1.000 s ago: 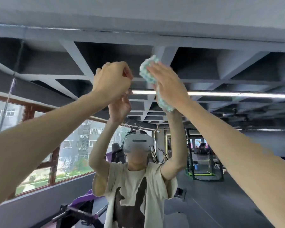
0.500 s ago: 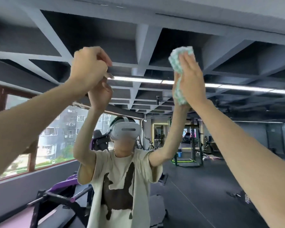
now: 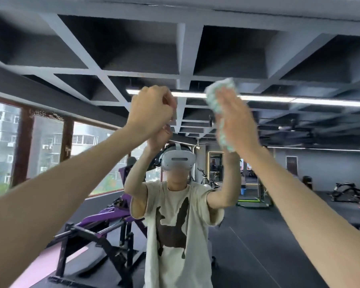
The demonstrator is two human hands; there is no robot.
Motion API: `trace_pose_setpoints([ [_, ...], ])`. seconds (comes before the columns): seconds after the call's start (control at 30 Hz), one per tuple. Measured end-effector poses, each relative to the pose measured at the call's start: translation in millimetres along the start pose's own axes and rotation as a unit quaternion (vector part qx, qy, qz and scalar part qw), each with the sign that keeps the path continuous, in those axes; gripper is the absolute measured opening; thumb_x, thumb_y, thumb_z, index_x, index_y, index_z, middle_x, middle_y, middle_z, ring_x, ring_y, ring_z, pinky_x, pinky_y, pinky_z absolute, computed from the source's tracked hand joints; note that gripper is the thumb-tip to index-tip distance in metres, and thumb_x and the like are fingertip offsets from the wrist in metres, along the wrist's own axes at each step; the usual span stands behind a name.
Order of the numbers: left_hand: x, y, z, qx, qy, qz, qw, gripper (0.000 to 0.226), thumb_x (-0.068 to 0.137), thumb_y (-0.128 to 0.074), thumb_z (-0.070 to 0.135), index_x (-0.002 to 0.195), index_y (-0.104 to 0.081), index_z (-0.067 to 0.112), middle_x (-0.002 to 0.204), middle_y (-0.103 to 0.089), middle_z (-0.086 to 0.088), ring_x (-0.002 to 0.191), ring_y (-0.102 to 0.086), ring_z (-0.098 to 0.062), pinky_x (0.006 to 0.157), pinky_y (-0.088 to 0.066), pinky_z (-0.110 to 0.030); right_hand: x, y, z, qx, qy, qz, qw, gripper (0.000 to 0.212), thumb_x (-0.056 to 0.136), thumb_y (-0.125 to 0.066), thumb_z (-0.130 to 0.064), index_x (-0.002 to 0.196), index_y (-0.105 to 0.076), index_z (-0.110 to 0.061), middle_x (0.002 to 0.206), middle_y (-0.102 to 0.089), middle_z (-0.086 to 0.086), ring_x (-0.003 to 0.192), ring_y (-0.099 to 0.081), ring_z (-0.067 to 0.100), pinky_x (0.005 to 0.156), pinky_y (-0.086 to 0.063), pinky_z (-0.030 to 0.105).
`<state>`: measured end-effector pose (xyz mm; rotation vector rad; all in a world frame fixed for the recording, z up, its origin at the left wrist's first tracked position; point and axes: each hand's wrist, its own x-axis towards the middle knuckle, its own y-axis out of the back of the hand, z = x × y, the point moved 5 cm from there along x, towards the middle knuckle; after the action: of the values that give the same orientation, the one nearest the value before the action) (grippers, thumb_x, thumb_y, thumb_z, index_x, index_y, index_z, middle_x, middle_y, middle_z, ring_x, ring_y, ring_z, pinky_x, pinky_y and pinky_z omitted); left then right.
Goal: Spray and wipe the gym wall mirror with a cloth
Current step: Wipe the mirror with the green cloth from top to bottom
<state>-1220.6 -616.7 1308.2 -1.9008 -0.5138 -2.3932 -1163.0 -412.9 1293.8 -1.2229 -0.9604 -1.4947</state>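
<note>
No words, numbers or signs can be read anywhere here. The shirt [image 3: 175, 229] has a big dark shape on the front, but it is a picture, not letters. The headset [image 3: 178, 161] is plain white with one dark bar and shows no name on it. The cloth [image 3: 218, 94] has green and white spots and no tag that can be seen. The far gym machines and the door frames are too small and blurry to show any writing. The buildings outside the window are blurry too.
</note>
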Motion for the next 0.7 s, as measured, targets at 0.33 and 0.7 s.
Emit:
trace_pose_setpoints([
  [0.33, -22, -34, 32, -0.009, 0.023, -0.004, 1.000, 0.033, 0.067, -0.044, -0.009, 0.073, -0.066, 0.015, 0.075, -0.063, 0.003, 0.086, -0.062, -0.022, 0.082, -0.052, -0.041, -63, -25, -39, -0.010, 0.221, -0.133, 0.966, 0.079, 0.088, -0.042, 0.010, 0.151, -0.014, -0.028, 0.156, -0.001, -0.010, 0.145, 0.004, 0.008, 0.121, -0.001, 0.030],
  [0.7, -28, -50, 47, -0.009, 0.051, -0.005, 0.999, 0.032, 0.069, -0.045, -0.009, 0.075, -0.067, 0.012, 0.074, -0.063, 0.005, 0.084, -0.060, -0.016, 0.077, -0.051, -0.030, -57, 6, 21, 0.047, -0.017, 0.010, 0.999, 0.078, 0.082, -0.030, 0.014, 0.148, -0.031, -0.026, 0.157, -0.023, -0.005, 0.147, -0.012, 0.016, 0.120, -0.017, 0.037],
])
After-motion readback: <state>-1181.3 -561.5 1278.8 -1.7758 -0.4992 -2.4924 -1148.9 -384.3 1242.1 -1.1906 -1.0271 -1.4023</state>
